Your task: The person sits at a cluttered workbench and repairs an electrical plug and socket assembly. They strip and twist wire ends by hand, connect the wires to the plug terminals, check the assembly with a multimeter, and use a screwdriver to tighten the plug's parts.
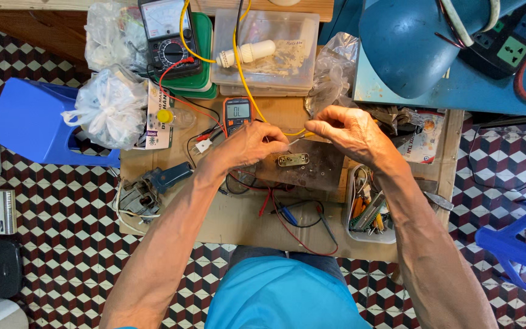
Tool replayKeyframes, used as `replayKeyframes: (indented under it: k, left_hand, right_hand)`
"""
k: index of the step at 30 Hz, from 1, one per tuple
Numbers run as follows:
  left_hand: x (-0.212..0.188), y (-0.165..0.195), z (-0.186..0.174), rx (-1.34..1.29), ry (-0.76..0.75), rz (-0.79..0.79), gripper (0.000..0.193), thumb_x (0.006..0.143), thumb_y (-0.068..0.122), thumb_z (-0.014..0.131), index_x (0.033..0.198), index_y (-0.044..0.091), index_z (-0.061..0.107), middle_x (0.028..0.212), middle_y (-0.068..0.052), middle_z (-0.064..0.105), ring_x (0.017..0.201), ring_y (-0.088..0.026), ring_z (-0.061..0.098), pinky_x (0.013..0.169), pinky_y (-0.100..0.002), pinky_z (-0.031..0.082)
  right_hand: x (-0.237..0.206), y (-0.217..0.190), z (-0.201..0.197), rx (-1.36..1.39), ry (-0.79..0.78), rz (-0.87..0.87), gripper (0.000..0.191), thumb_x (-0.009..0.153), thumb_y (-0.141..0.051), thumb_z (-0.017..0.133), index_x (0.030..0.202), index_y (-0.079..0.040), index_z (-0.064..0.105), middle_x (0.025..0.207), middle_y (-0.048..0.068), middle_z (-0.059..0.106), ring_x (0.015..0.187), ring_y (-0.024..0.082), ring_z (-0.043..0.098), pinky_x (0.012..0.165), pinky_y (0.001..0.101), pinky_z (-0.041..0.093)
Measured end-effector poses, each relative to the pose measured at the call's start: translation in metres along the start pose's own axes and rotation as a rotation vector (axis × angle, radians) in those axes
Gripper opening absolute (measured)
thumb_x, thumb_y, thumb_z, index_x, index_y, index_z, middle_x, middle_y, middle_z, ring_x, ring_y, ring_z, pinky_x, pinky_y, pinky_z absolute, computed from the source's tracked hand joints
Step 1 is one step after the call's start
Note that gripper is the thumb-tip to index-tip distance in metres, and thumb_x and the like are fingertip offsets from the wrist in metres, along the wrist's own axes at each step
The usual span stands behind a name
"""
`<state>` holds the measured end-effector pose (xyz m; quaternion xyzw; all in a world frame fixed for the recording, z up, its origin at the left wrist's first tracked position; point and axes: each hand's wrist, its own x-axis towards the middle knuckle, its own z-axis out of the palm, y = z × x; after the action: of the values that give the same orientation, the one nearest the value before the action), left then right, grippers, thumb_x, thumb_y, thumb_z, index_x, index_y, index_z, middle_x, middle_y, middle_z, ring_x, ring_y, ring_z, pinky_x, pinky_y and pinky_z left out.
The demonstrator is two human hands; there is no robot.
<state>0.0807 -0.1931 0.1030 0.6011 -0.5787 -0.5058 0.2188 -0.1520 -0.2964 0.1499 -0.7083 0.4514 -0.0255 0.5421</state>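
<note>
The yellow wire (246, 85) runs down the middle of the table (238, 219) from its far edge to the two hands; the right hand (351, 131) pinches its near end between thumb and fingertips, and the left hand (252, 145) is closed with its fingertips at the same spot, though what they grip is hidden (the tip of the wire is too small to make out). Just below the hands a small metal plate (293, 159) lies on a dark board (312, 173); red and black leads (287, 219) trail from under the left wrist toward the near edge. Behind the left hand sits an orange meter (237, 113); further back, a larger black meter (167, 36) and a clear plastic box (266, 52), cut off by the far edge. A white plastic bag (111, 106) fills the far left corner; a tray of small tools (369, 210) crowds the right edge, under the right forearm. The near edge has bare surface.
</note>
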Motion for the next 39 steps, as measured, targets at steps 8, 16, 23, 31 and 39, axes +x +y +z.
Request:
replayKeyframes:
  k: [8,16,23,31,39]
  left_hand:
    - [0.028,-0.040,0.018,-0.091,-0.115,-0.084,0.032,0.093,0.032,0.070,0.104,0.003,0.079,0.086,-0.006,0.075,0.078,-0.010,0.062,0.070,-0.032,0.050]
    - [0.024,-0.033,0.029,-0.133,-0.032,-0.031,0.030,0.091,0.030,0.070,0.102,0.003,0.078,0.084,-0.005,0.077,0.081,-0.008,0.068,0.075,-0.026,0.054]
    - [-0.001,-0.044,0.060,-0.285,0.146,-0.031,0.028,0.096,0.025,0.067,0.105,-0.001,0.075,0.087,-0.007,0.077,0.077,-0.011,0.069,0.069,-0.028,0.056]
    - [-0.003,-0.050,0.071,-0.471,0.148,-0.179,0.031,0.097,0.027,0.066,0.109,-0.001,0.071,0.090,-0.006,0.078,0.079,-0.010,0.072,0.061,-0.025,0.054]
    - [-0.005,-0.045,0.070,-0.452,0.156,-0.236,0.032,0.098,0.030,0.065,0.111,0.001,0.071,0.092,-0.007,0.079,0.078,-0.010,0.072,0.060,-0.026,0.054]
  right_hand:
    - [-0.044,0.026,0.055,0.107,0.775,-0.199,0.017,0.105,-0.016,0.065,0.110,0.000,0.069,0.103,0.007,0.068,0.092,0.015,0.065,0.084,0.0294,0.052]
    - [-0.081,0.020,0.152,0.190,0.786,0.013,0.032,0.091,-0.012,0.073,0.121,-0.002,0.065,0.099,0.006,0.062,0.076,0.013,0.061,0.070,0.0271,0.052]
    - [-0.063,0.027,0.180,0.189,0.868,-0.002,0.041,0.088,-0.008,0.077,0.127,-0.003,0.064,0.103,0.008,0.060,0.081,0.016,0.061,0.073,0.0288,0.053]
    - [-0.063,0.032,0.169,0.056,0.765,-0.031,0.040,0.090,-0.010,0.074,0.128,-0.007,0.065,0.106,0.009,0.061,0.085,0.019,0.064,0.074,0.0313,0.053]
    - [-0.060,0.033,0.162,0.079,0.703,-0.002,0.039,0.090,-0.012,0.074,0.128,-0.008,0.066,0.107,0.009,0.062,0.085,0.018,0.064,0.073,0.0307,0.053]
